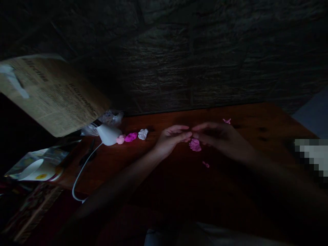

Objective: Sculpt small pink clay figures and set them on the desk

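My left hand and my right hand meet over the wooden table, fingertips almost touching. Thumb and fingers of each are pinched together; whatever sits between them is too small and dark to make out. Just under the fingertips is a crumpled pink lump that looks like modelling clay; I cannot tell whether the right fingers touch it. A small pink piece lies nearer to me, and another small, forked pink piece is beyond my right hand. Left of my hands sit a white lump, a magenta lump and a pale pink lump in a row.
A white cone-shaped object with a white cable stands beside the lumps, near clear plastic wrap. A printed brown paper sheet or bag rises at left. A white cup lies tilted at the left edge. A dark brick-patterned wall closes the back.
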`<control>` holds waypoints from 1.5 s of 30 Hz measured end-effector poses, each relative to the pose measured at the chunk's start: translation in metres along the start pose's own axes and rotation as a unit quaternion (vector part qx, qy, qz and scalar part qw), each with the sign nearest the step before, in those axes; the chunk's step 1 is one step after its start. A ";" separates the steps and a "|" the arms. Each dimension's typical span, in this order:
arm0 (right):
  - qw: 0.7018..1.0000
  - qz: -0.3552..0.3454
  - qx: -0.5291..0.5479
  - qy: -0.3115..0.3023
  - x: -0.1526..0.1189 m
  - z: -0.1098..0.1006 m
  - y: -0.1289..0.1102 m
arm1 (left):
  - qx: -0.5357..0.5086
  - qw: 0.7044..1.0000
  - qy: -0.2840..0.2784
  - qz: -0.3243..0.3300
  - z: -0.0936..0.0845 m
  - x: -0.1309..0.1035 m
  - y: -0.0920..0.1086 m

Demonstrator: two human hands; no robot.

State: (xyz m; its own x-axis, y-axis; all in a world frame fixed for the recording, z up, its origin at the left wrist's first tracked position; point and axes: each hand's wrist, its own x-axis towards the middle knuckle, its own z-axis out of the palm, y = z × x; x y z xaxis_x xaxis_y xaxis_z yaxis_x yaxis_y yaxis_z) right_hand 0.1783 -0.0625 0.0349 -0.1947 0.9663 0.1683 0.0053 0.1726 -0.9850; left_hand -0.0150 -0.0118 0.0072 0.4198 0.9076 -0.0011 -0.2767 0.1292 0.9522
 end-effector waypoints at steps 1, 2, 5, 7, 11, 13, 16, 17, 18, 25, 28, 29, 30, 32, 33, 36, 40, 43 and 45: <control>1.000 -0.014 -0.013 -0.015 -0.001 0.002 0.003 | -0.008 1.000 -0.007 -0.017 0.000 -0.001 -0.001; 0.999 -0.029 -0.031 -0.026 -0.002 0.003 0.005 | -0.013 0.999 -0.014 -0.032 0.000 -0.002 -0.003; 0.991 -0.069 -0.107 -0.033 -0.003 0.003 0.012 | -0.012 0.998 -0.034 -0.048 0.004 -0.004 -0.007; 0.984 -0.095 -0.149 -0.023 -0.004 0.003 0.014 | -0.008 0.998 -0.050 -0.044 0.007 -0.006 -0.008; 0.976 -0.132 -0.174 -0.014 -0.005 0.001 0.013 | -0.024 0.996 -0.069 -0.042 0.009 -0.007 -0.008; 0.975 -0.134 -0.177 -0.012 -0.004 0.001 0.012 | -0.039 0.996 -0.063 -0.052 0.009 -0.007 -0.006; 0.975 -0.133 -0.179 -0.001 -0.003 0.000 0.011 | -0.059 0.994 -0.062 -0.071 0.007 -0.006 -0.005; 0.975 -0.132 -0.178 0.003 -0.003 0.000 0.010 | -0.065 0.993 -0.062 -0.076 0.006 -0.006 -0.004; 0.975 -0.132 -0.177 0.008 -0.002 -0.001 0.010 | -0.070 0.993 -0.059 -0.078 0.006 -0.005 -0.004; 0.974 -0.134 -0.180 0.024 -0.002 -0.001 0.009 | -0.050 0.997 -0.027 -0.058 0.004 -0.004 -0.006; 0.974 -0.134 -0.181 0.022 -0.002 0.001 0.009 | -0.043 0.997 -0.031 -0.056 0.004 -0.004 -0.007; 0.974 -0.134 -0.180 0.021 -0.002 0.001 0.009 | -0.040 0.997 -0.035 -0.053 0.003 -0.004 -0.008; 0.974 -0.132 -0.180 0.020 -0.002 0.001 0.009 | -0.038 0.997 -0.037 -0.050 0.003 -0.004 -0.008; 0.974 -0.128 -0.183 0.025 -0.003 0.002 0.008 | -0.035 0.997 -0.040 -0.048 0.002 -0.004 -0.008; 0.974 -0.126 -0.185 0.029 -0.003 0.002 0.007 | -0.037 0.997 -0.041 -0.051 0.002 -0.004 -0.008; 0.972 -0.137 -0.189 0.032 -0.003 0.001 0.006 | -0.055 0.995 -0.041 -0.069 0.001 -0.004 -0.008; 0.966 -0.166 -0.198 0.027 -0.004 0.000 0.007 | -0.083 0.992 -0.044 -0.085 0.000 -0.003 -0.009; 0.955 -0.193 -0.224 0.023 -0.003 -0.001 0.012 | -0.093 0.991 -0.047 -0.088 0.000 -0.003 -0.010; 0.945 -0.217 -0.243 0.020 -0.002 -0.002 0.016 | -0.094 0.991 -0.047 -0.087 -0.001 -0.003 -0.011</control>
State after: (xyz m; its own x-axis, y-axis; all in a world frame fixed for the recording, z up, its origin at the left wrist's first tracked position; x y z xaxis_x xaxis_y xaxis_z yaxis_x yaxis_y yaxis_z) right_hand 0.1810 -0.0617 0.0190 -0.2449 0.7887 0.5640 0.3850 0.6129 -0.6900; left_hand -0.0135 -0.0153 -0.0036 0.5518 0.8248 -0.1235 -0.3460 0.3612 0.8659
